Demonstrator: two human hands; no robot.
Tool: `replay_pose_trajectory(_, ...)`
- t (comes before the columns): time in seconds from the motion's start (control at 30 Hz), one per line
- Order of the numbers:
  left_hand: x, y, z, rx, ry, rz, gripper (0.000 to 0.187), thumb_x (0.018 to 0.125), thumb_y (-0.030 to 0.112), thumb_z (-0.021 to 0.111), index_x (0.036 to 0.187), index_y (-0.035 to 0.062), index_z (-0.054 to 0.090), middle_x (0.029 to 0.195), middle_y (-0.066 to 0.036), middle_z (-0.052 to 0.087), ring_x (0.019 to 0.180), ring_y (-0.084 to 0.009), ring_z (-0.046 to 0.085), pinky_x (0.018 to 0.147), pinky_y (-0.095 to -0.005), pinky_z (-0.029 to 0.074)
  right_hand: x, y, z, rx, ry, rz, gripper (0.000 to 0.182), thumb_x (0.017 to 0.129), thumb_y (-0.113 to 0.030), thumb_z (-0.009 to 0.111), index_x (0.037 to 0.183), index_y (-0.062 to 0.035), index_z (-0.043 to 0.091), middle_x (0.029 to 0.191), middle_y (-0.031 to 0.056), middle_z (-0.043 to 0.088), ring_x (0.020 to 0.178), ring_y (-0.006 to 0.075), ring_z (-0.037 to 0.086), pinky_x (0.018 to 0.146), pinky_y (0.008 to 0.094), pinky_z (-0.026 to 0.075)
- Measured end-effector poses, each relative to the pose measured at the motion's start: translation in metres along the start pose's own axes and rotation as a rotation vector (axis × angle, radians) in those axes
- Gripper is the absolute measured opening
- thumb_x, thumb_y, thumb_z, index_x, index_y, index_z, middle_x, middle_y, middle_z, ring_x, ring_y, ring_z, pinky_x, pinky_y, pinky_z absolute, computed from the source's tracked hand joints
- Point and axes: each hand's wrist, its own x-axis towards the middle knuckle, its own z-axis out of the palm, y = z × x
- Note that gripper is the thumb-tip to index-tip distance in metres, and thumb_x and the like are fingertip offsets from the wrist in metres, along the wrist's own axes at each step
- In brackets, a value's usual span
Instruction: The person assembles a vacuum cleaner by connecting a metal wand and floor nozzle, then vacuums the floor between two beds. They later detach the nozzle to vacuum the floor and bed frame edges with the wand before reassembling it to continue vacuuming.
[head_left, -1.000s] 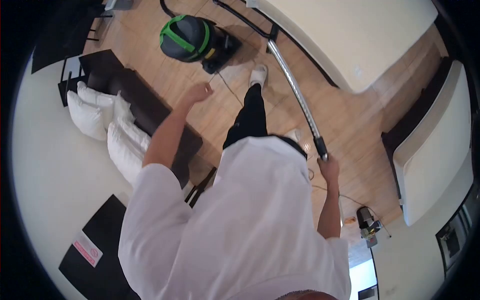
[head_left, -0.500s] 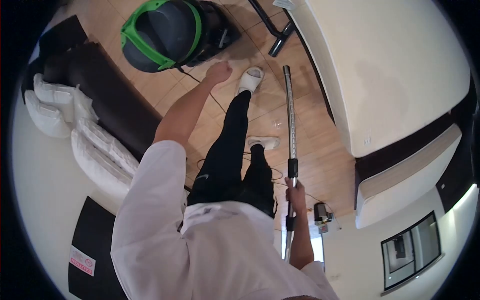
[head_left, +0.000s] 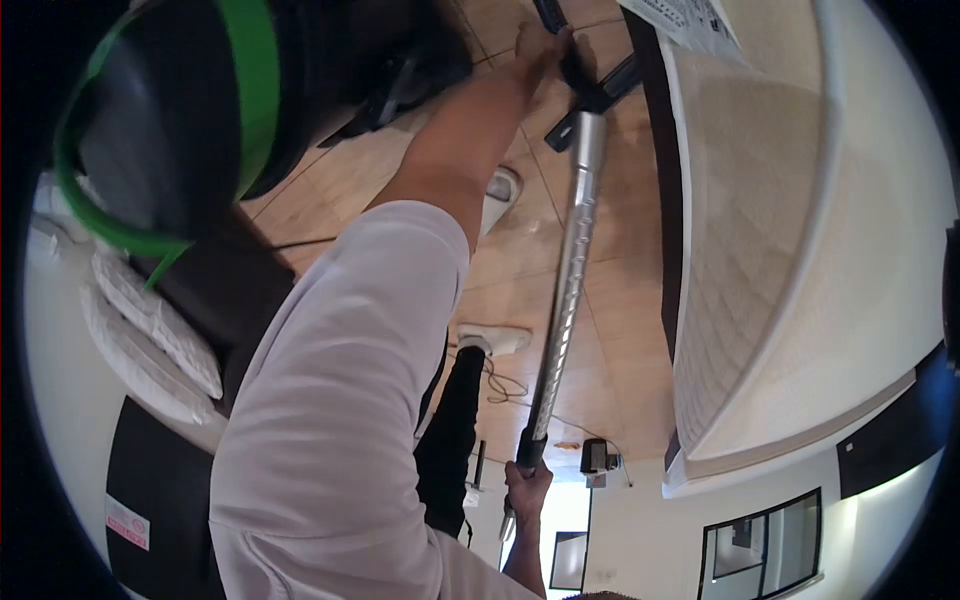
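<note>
In the head view, the left hand [head_left: 541,50], blurred near 12 o'clock, seems curled round a black fitting [head_left: 575,78], while the right hand [head_left: 528,488], towards 6, is closed round the low end of the tube [head_left: 571,260], which runs up towards 1, between vacuum [head_left: 320,70] at 10 and bed [head_left: 780,200] at 3. The step looks like bringing tube and fitting together; whether they are joined I cannot tell, so the next move calls for lining them up.
</note>
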Motion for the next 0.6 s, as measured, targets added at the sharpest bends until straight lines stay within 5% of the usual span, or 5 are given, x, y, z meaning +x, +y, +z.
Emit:
replay_pose_trajectory(0.13, 0.016, 0.019, 0.016, -0.285, 0.448, -0.276, 0.061, 0.094, 0.047, 0.068, 0.126, -0.0035, 0.056, 0.107, -0.02, 0.071, 0.094, -0.0394, 0.072, 0.086, -0.045, 0.057, 0.04, -0.046, -0.006, -0.073, -0.045, -0.244, 0.017, 0.077, -0.012, 0.075, 0.089, -0.0014, 0.068, 0.061, 0.0019, 0.059, 0.058, 0.0068, 0.049, 0.055, 0.0283, 0.044)
replay_pose_trajectory(0.23, 0.116, -0.128, 0.128, -0.924, 0.081, 0.491, 0.045, 0.091, 0.032, 0.075, 0.115, -0.0003, 0.056, 0.099, -0.014, 0.069, 0.08, -0.0336, 0.07, 0.076, -0.0409, 0.058, 0.049, -0.136, -0.019, -0.053, -0.054, -0.373, 0.019, 0.076, -0.011, 0.075, 0.091, -0.001, 0.069, 0.063, 0.002, 0.06, 0.057, 0.0074, 0.05, 0.056, 0.0282, 0.045)
replay_pose_trajectory(0.43, -0.114, -0.023, -0.03, -1.004, -0.257, -0.25, 0.033, 0.089, 0.003, 0.067, 0.12, 0.0056, 0.058, 0.097, -0.008, 0.063, 0.078, -0.0189, 0.064, 0.062, -0.031, 0.054, 0.054, -0.262, -0.031, -0.044, 0.034, -0.605, 0.02, 0.081, -0.013, 0.079, 0.092, 0.0001, 0.068, 0.064, 0.0042, 0.059, 0.059, 0.0099, 0.051, 0.058, 0.0291, 0.045)
replay_pose_trajectory(0.5, -0.131, -0.092, 0.045, -1.429, -0.41, -0.35, 0.037, 0.085, 0.0, 0.071, 0.118, 0.0065, 0.057, 0.1, -0.008, 0.063, 0.079, -0.02, 0.066, 0.059, -0.0371, 0.055, 0.049, -0.305, -0.034, -0.009, 0.047, -0.692, 0.022, 0.082, -0.013, 0.077, 0.095, -0.0007, 0.065, 0.074, 0.0128, 0.065, 0.064, 0.0203, 0.06, 0.065, 0.035, 0.051)
replay_pose_trajectory(0.6, -0.242, -0.025, -0.038, -1.06, -0.404, -0.206, 0.053, 0.082, 0.001, 0.076, 0.128, 0.009, 0.051, 0.106, -0.007, 0.062, 0.083, -0.0217, 0.068, 0.061, -0.0406, 0.057, 0.045, -0.36, -0.031, 0.172, 0.036, -0.803, 0.023, 0.083, -0.01, 0.075, 0.101, 0.0005, 0.064, 0.075, 0.0094, 0.064, 0.067, 0.017, 0.058, 0.065, 0.0331, 0.049)
